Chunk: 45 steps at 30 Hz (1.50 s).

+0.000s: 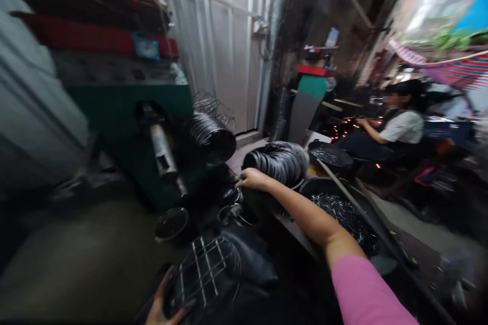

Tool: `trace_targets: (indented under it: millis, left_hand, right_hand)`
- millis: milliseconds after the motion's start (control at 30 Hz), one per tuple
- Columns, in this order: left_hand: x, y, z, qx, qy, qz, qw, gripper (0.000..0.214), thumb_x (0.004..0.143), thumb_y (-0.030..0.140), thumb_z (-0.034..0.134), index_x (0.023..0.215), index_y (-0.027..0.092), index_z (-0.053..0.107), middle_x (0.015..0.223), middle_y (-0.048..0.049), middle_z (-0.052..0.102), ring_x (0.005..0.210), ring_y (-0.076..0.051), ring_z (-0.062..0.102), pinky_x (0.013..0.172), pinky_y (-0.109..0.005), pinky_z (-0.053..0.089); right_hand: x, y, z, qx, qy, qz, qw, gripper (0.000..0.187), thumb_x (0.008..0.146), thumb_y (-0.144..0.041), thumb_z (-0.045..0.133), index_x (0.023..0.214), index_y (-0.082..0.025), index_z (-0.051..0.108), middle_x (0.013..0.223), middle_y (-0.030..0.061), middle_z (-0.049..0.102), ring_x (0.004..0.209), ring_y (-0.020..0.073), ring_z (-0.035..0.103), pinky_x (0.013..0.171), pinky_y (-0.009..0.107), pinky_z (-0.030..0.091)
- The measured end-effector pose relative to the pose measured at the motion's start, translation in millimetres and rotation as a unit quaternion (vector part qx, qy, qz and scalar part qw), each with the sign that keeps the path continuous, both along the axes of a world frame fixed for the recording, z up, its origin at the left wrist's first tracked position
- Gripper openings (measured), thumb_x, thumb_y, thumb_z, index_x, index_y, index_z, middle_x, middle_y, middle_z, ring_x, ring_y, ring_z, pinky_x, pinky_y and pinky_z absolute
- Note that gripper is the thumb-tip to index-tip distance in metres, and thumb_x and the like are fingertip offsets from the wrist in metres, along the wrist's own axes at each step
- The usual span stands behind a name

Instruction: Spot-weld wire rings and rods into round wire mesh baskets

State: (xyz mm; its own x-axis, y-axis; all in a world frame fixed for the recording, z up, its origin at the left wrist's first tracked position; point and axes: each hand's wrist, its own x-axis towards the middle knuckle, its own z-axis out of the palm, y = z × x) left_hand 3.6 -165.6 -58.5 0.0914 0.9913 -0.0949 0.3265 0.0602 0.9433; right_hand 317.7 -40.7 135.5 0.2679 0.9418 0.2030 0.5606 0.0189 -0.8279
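At the bottom of the head view, my left hand [162, 307] grips the near side of a wire grid [204, 269] made of crossed metal rods. The grid rests over my dark-covered lap, beside a black fold of material [247, 259]. My right arm, in a pink sleeve, stretches forward, and my right hand [253, 179] is closed near the machine. What its fingers hold is too blurred to make out. Just below that hand are shiny round metal parts [231, 210]. A stack of dark wire rings [282, 162] lies right behind it.
A green machine [129, 111] with a cylindrical arm [163, 152] stands at left; another ring bundle [213, 137] hangs by it. Beneath my right forearm is a basin [343, 213] of small metal pieces. Farther right, a person [400, 127] sits near flying sparks.
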Motion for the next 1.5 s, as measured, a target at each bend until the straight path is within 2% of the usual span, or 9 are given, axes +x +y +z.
trace_targets:
  millis: [133, 300, 467, 633, 767, 867, 1033, 1200, 1500]
  left_hand:
    - [-4.7, -4.4, -2.5, -0.027, -0.038, 0.002, 0.999, 0.094, 0.054, 0.054, 0.073, 0.134, 0.02, 0.037, 0.141, -0.0129, 0.041, 0.131, -0.033, 0.035, 0.11, -0.044, 0.027]
    - [-5.9, -6.8, -2.0, -0.02, -0.097, -0.009, 0.995, 0.1, 0.058, 0.042, 0.075, 0.141, 0.016, 0.027, 0.144, -0.0147, 0.036, 0.133, -0.031, 0.032, 0.111, -0.041, 0.023]
    - [-12.9, -16.2, -11.2, -0.039, -0.274, -0.053, 0.96, 0.094, 0.058, 0.023, 0.073, 0.141, 0.02, 0.029, 0.146, -0.01, 0.035, 0.135, -0.029, 0.027, 0.112, -0.04, 0.021]
    - [-18.4, -20.6, -16.6, -0.05, -0.419, 0.098, 0.901, 0.062, 0.061, 0.023, 0.066, 0.122, 0.02, 0.056, 0.129, -0.0093, 0.054, 0.123, -0.026, 0.045, 0.103, -0.036, 0.035]
    - [-18.6, -19.8, -16.4, -0.145, -0.413, 0.163, 0.884, 0.047, 0.067, 0.033, 0.065, 0.111, 0.015, 0.063, 0.102, -0.0113, 0.068, 0.081, -0.019, 0.063, 0.067, -0.027, 0.048]
    - [-14.6, -18.0, -17.7, -0.168, -0.375, 0.213, 0.886, 0.045, 0.065, 0.036, 0.067, 0.104, 0.015, 0.066, 0.093, -0.0083, 0.07, 0.076, -0.018, 0.063, 0.064, -0.026, 0.046]
    - [-5.2, -14.9, -11.3, -0.172, -0.337, 0.218, 0.9, 0.051, 0.06, 0.039, 0.073, 0.103, 0.015, 0.065, 0.094, -0.0077, 0.071, 0.09, -0.023, 0.063, 0.081, -0.032, 0.046]
    - [-6.5, -12.1, 3.7, -0.185, -0.264, 0.193, 0.927, 0.057, 0.063, 0.044, 0.072, 0.11, 0.015, 0.063, 0.084, -0.0054, 0.071, 0.071, -0.017, 0.063, 0.063, -0.025, 0.046]
    - [-15.4, -10.2, -2.0, -0.237, -0.282, 0.173, 0.914, 0.057, 0.065, 0.037, 0.071, 0.116, 0.016, 0.06, 0.076, -0.0023, 0.066, 0.053, -0.01, 0.053, 0.042, -0.018, 0.035]
  right_hand:
    - [-3.8, -21.3, 2.3, -0.084, -0.094, 0.161, 0.979, 0.025, 0.067, -0.013, 0.069, 0.046, -0.014, 0.056, 0.04, -0.0076, 0.042, 0.046, 0.0074, 0.04, 0.049, 0.021, 0.026]
    - [-35.6, -60.5, 25.1, -0.003, -0.217, 0.239, 0.946, 0.009, 0.081, -0.021, 0.058, 0.083, -0.017, 0.065, 0.068, -0.0025, 0.059, 0.067, 0.0134, 0.053, 0.064, 0.022, 0.034]
    - [-74.6, -85.5, 32.2, 0.032, -0.07, 0.307, 0.949, 0.019, 0.085, -0.034, 0.051, 0.085, -0.019, 0.062, 0.071, -0.0017, 0.057, 0.066, 0.0131, 0.052, 0.064, 0.022, 0.037]
    - [-100.4, -73.2, -43.3, -0.061, 0.138, 0.297, 0.943, 0.026, 0.077, -0.041, 0.053, 0.073, -0.017, 0.058, 0.06, -0.003, 0.05, 0.058, 0.012, 0.045, 0.054, 0.022, 0.035]
    - [-95.0, -67.5, -118.5, -0.139, 0.175, 0.21, 0.952, 0.023, 0.07, -0.039, 0.056, 0.065, -0.017, 0.057, 0.057, -0.0025, 0.049, 0.055, 0.0113, 0.044, 0.05, 0.022, 0.034]
    - [-81.3, -72.8, -150.1, -0.19, 0.209, 0.153, 0.947, 0.024, 0.067, -0.04, 0.061, 0.069, -0.017, 0.059, 0.052, -0.004, 0.046, 0.045, 0.0091, 0.037, 0.041, 0.02, 0.027]
    - [-67.4, -85.3, -170.7, -0.264, 0.331, 0.101, 0.9, 0.041, 0.06, -0.045, 0.068, 0.09, -0.018, 0.059, 0.051, -0.0079, 0.046, 0.036, 0.0048, 0.027, 0.035, 0.018, 0.017]
    - [-64.9, -87.9, -185.2, -0.3, 0.41, 0.099, 0.856, 0.045, 0.058, -0.041, 0.072, 0.096, -0.018, 0.061, 0.045, -0.0107, 0.041, 0.033, 0.0036, 0.024, 0.034, 0.016, 0.014]
    - [-69.7, -78.2, -195.5, -0.21, 0.28, 0.138, 0.926, 0.03, 0.067, -0.039, 0.063, 0.089, -0.018, 0.07, 0.09, 0.0052, 0.07, 0.088, 0.0228, 0.062, 0.076, 0.032, 0.05]
